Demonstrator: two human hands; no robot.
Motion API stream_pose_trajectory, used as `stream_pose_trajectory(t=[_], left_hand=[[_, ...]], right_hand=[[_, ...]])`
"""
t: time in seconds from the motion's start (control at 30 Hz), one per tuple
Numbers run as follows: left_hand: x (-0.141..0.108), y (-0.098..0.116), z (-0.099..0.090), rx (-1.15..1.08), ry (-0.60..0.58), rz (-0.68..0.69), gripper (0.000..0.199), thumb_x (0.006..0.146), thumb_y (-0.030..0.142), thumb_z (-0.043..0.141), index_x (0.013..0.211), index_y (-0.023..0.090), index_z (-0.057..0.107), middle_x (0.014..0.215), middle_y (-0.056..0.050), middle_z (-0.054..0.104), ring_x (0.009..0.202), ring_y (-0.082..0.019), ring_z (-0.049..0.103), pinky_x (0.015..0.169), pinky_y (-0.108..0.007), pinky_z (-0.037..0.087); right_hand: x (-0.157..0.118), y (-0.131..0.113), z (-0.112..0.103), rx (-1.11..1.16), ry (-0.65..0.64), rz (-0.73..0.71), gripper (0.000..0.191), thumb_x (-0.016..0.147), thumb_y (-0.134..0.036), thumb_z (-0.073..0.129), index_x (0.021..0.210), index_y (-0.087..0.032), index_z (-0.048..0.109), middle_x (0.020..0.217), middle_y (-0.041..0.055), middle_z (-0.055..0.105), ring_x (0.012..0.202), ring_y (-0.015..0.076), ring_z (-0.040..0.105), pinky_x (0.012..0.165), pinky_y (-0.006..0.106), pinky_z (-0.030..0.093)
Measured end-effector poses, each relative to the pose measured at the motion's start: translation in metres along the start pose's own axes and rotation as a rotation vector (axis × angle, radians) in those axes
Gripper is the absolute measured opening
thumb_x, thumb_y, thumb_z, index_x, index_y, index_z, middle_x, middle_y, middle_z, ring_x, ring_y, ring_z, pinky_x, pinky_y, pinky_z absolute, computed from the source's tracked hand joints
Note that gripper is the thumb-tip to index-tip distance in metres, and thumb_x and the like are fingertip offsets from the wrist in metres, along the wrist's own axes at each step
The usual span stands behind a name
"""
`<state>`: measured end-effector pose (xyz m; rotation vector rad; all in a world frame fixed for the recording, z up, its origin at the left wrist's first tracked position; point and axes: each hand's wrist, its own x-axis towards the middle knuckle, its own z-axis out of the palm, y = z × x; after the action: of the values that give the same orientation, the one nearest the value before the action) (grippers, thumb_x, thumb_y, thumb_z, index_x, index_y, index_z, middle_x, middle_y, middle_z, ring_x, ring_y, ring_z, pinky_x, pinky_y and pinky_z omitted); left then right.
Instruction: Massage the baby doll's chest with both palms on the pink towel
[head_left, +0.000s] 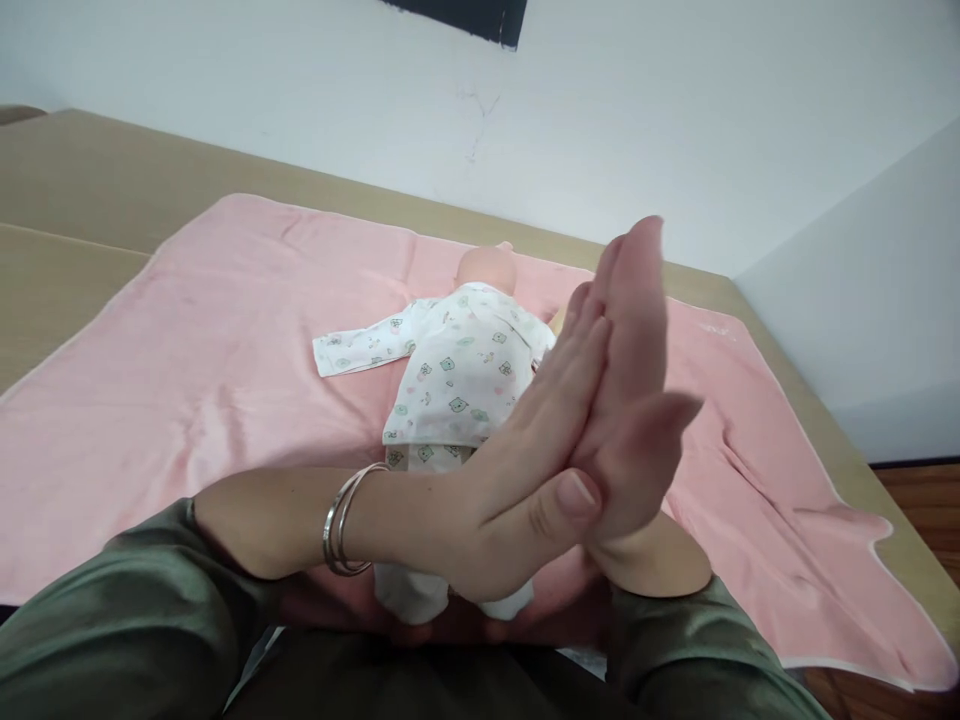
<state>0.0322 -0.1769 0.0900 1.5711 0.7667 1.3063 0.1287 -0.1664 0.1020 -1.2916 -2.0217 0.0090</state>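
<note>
My left hand [517,490], with silver bangles [343,520] at its wrist, is pressed palm to palm against my right hand [634,390]. The fingers of both hands are stretched out and point up and away; nothing shows between the palms. Beneath and beyond them a baby doll [487,268] lies on a pink blanket [247,300]. It wears a white printed top [457,370] and matching trousers, and one sleeve stretches out to the left. My hands hide part of its right side and its legs.
The blanket covers much of a wooden table [90,170]. A white wall [337,110] stands behind the table, with a dark panel [480,15] at the top. Brown wooden flooring [922,510] shows at the right.
</note>
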Motion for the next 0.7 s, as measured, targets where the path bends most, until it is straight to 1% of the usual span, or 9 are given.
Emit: stream_pose_trajectory(t=[0.07,0.13,0.2,0.27,0.4,0.47,0.57,0.63,0.7], left_hand=[[-0.004,-0.008,-0.003,-0.022,-0.175,0.129,0.07,0.102,0.076,0.027,0.155,0.034,0.045,0.166,0.008,0.047,0.163,-0.027,0.027,0.133,-0.043,0.035],[-0.002,-0.017,-0.004,-0.096,-0.217,0.196,0.056,0.11,0.06,0.026,0.156,0.035,0.045,0.167,0.006,0.048,0.162,-0.025,0.033,0.136,-0.044,0.034],[0.007,-0.027,-0.007,-0.194,-0.079,0.212,0.05,0.111,0.054,0.03,0.143,0.032,0.061,0.153,0.001,0.063,0.153,-0.025,0.05,0.134,-0.048,0.04],[0.026,-0.039,-0.014,-0.223,0.125,0.224,0.044,0.111,0.05,0.036,0.125,0.029,0.072,0.132,-0.002,0.076,0.139,-0.026,0.064,0.128,-0.05,0.048],[0.069,-0.08,-0.038,0.103,0.41,0.118,0.04,0.111,0.035,0.033,0.123,0.024,0.07,0.137,-0.006,0.072,0.139,-0.025,0.064,0.123,-0.047,0.05],[0.084,-0.108,-0.05,0.205,0.462,0.027,0.035,0.108,0.034,0.04,0.125,0.022,0.069,0.139,-0.008,0.071,0.138,-0.025,0.063,0.122,-0.045,0.05],[0.095,-0.145,-0.063,0.311,0.47,-0.076,0.037,0.103,0.028,0.041,0.122,0.019,0.07,0.134,-0.011,0.074,0.132,-0.024,0.065,0.12,-0.042,0.05],[0.097,-0.159,-0.068,0.411,0.437,-0.102,0.035,0.1,0.027,0.043,0.116,0.018,0.073,0.126,-0.01,0.077,0.127,-0.025,0.067,0.12,-0.042,0.048],[0.099,-0.166,-0.071,0.487,0.405,-0.111,0.034,0.098,0.027,0.043,0.111,0.019,0.074,0.119,-0.009,0.079,0.123,-0.025,0.068,0.12,-0.042,0.047]], right_hand=[[0.016,0.019,0.002,0.243,0.157,0.077,0.062,0.106,-0.042,-0.012,0.167,-0.034,-0.017,0.181,-0.0027,0.001,0.168,0.0192,0.002,0.136,0.047,0.027],[0.031,0.039,0.005,0.425,0.207,0.139,0.066,0.105,-0.037,-0.018,0.169,-0.022,-0.007,0.182,0.0052,0.005,0.168,0.0159,0.007,0.136,0.043,0.027],[0.044,0.056,0.009,0.487,0.174,0.154,0.067,0.107,-0.036,-0.012,0.168,-0.014,0.005,0.181,0.0103,0.006,0.168,0.0167,0.01,0.136,0.042,0.026],[0.05,0.067,0.015,0.378,0.082,0.14,0.063,0.111,-0.038,0.001,0.167,-0.015,0.019,0.181,0.0094,0.01,0.168,0.0202,0.011,0.137,0.048,0.025],[0.049,0.076,0.049,0.134,-0.161,-0.013,0.057,0.109,-0.027,0.023,0.164,-0.025,0.036,0.176,0.004,0.031,0.168,0.022,0.016,0.137,0.055,0.024],[0.045,0.079,0.074,0.114,-0.258,-0.083,0.061,0.103,-0.019,0.03,0.164,-0.019,0.038,0.174,0.0065,0.036,0.167,0.0222,0.019,0.138,0.052,0.025],[0.041,0.081,0.108,0.05,-0.369,-0.04,0.066,0.096,-0.012,0.035,0.161,-0.001,0.039,0.171,0.018,0.039,0.165,0.0281,0.027,0.138,0.052,0.023],[0.04,0.083,0.121,-0.01,-0.403,-0.009,0.066,0.095,-0.01,0.034,0.159,0.005,0.041,0.169,0.0226,0.041,0.163,0.0316,0.03,0.138,0.055,0.02],[0.042,0.087,0.126,-0.04,-0.41,-0.009,0.065,0.095,-0.01,0.034,0.158,0.004,0.042,0.169,0.0217,0.042,0.163,0.0318,0.03,0.137,0.058,0.018]])
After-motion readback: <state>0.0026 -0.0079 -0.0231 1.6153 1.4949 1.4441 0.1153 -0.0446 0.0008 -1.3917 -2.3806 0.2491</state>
